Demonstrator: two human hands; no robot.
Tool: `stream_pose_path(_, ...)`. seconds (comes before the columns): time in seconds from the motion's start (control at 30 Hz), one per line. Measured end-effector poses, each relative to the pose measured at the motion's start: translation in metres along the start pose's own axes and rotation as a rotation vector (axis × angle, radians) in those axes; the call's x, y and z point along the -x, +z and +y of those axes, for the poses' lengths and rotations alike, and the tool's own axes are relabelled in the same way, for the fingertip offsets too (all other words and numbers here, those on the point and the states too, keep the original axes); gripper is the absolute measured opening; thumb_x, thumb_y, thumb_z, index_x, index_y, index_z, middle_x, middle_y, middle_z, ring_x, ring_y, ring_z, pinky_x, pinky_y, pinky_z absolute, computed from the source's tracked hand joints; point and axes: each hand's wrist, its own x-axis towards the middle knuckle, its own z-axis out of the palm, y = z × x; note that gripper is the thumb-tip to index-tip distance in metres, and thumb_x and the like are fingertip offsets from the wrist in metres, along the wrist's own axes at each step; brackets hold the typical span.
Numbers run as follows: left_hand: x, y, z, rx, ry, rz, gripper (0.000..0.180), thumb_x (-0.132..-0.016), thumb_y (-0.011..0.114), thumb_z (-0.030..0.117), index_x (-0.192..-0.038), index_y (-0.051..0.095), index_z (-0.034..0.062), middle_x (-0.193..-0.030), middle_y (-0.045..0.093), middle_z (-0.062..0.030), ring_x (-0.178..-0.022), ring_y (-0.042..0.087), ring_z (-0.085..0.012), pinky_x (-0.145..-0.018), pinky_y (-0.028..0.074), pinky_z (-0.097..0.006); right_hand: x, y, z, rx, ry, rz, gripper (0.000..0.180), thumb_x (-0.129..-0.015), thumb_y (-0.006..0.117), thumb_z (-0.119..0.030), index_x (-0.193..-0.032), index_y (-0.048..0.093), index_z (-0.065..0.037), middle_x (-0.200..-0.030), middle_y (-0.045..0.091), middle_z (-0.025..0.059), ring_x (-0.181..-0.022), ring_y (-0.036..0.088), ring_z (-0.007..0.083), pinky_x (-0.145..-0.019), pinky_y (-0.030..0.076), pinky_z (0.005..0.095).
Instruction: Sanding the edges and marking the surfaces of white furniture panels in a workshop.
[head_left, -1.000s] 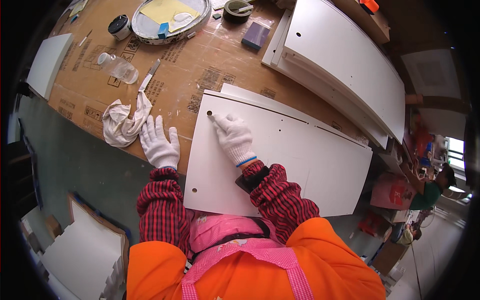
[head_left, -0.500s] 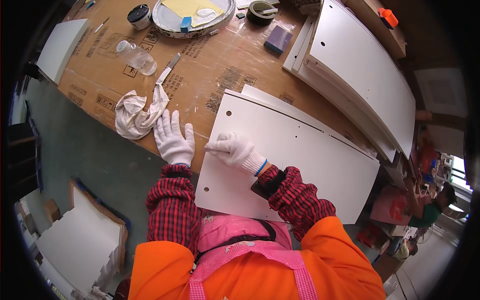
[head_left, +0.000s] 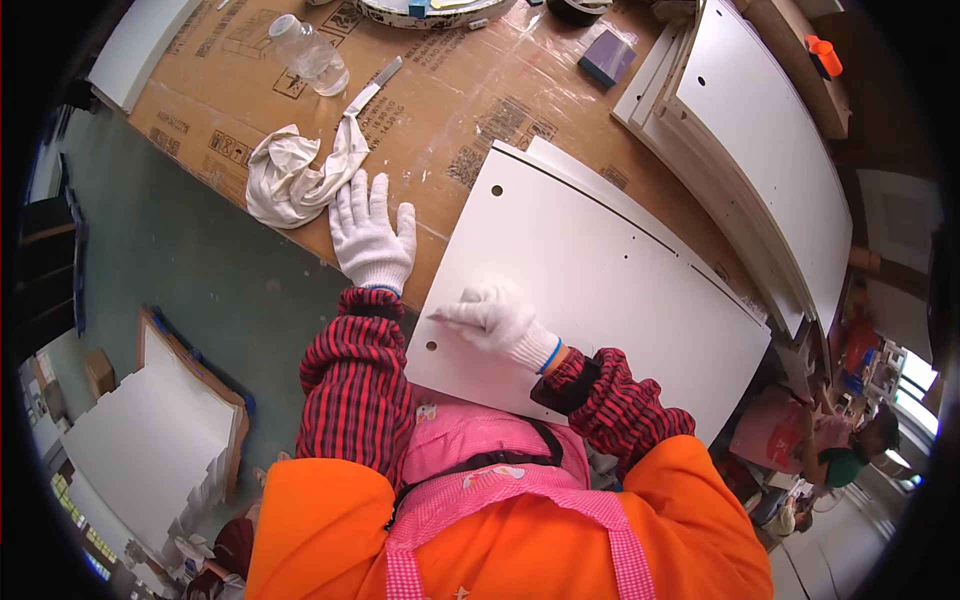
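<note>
A white panel (head_left: 600, 300) with round holes lies in front of me, its left end towards my left hand. My right hand (head_left: 500, 325), in a white knit glove, rests on that end near the lower hole. Its fingers are pressed together, the foremost stretched towards the panel's left edge; whatever they may hold is hidden. My left hand (head_left: 374, 235), gloved alike, lies flat with fingers stretched on the cardboard-covered table (head_left: 420, 140). Its fingertips touch a crumpled off-white cloth (head_left: 290, 185). Beyond the cloth lies a narrow flat-bladed tool (head_left: 372, 87) with a whitish handle.
A clear bottle (head_left: 318, 65) lies on the table. Further right are a dark purple block (head_left: 607, 58), a roll of tape (head_left: 577, 10) and a stack of white panels (head_left: 765, 140). More white boards (head_left: 150, 440) stand on the floor at left. People are at the far right.
My right hand has slid along the panel's left end towards me, nearer the lower hole. My left hand stays flat by the cloth. The whole view has shifted, with table things higher in it.
</note>
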Motion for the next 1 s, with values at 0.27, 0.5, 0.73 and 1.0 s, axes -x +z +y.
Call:
stream_pose_path(0.27, -0.001, 0.002, 0.000, -0.012, -0.006, -0.020, 0.054, -0.097, 0.055, 0.044, -0.143, 0.051, 0.0157, -0.154, 0.044, -0.0113, -0.143, 0.038, -0.0327, -0.120, 0.025, -0.051, -0.050, -0.029, 0.024, 0.072, 0.361, 0.394, 0.019, -0.088, 0.070, -0.019, -0.105, 0.075, -0.015, -0.080, 0.062, 0.0104, -0.070, 0.062, 0.0304, -0.061, 0.050, 0.0413)
stream_pose_path(0.5, 0.003, 0.003, -0.001, -0.005, 0.004, -0.009, 0.054, -0.097, 0.055, 0.044, -0.142, 0.052, 0.0149, -0.153, 0.045, -0.0116, -0.143, 0.038, -0.0321, -0.120, 0.025, -0.050, 0.023, 0.021, -0.021, -0.106, 0.029, -0.168, 0.027, -0.084, 0.068, -0.011, -0.108, 0.075, -0.021, -0.078, 0.060, 0.0071, -0.075, 0.063, 0.0252, -0.065, 0.051, 0.0372)
stream_pose_path(0.73, 0.003, 0.004, 0.000, -0.042, 0.004, -0.018, 0.054, -0.098, 0.054, 0.046, -0.143, 0.052, 0.0164, -0.154, 0.045, -0.0111, -0.143, 0.038, -0.0321, -0.120, 0.025, -0.049, 0.004, -0.085, 0.060, 0.203, 0.432, 0.641, 0.019, -0.090, 0.071, -0.014, -0.106, 0.075, -0.004, -0.083, 0.067, 0.0114, -0.073, 0.064, 0.0232, -0.069, 0.052, 0.0316)
stream_pose_path(1.0, 0.003, 0.012, 0.001, -0.049, 0.009, -0.003, 0.055, -0.098, 0.052, 0.048, -0.144, 0.051, 0.0181, -0.155, 0.044, -0.0108, -0.143, 0.038, -0.0336, -0.120, 0.025, -0.050, 0.078, 0.001, -0.039, 0.004, 0.222, 0.048, 0.018, -0.091, 0.068, -0.013, -0.108, 0.074, -0.014, -0.083, 0.062, 0.0089, -0.065, 0.059, 0.0224, -0.058, 0.048, 0.0355)
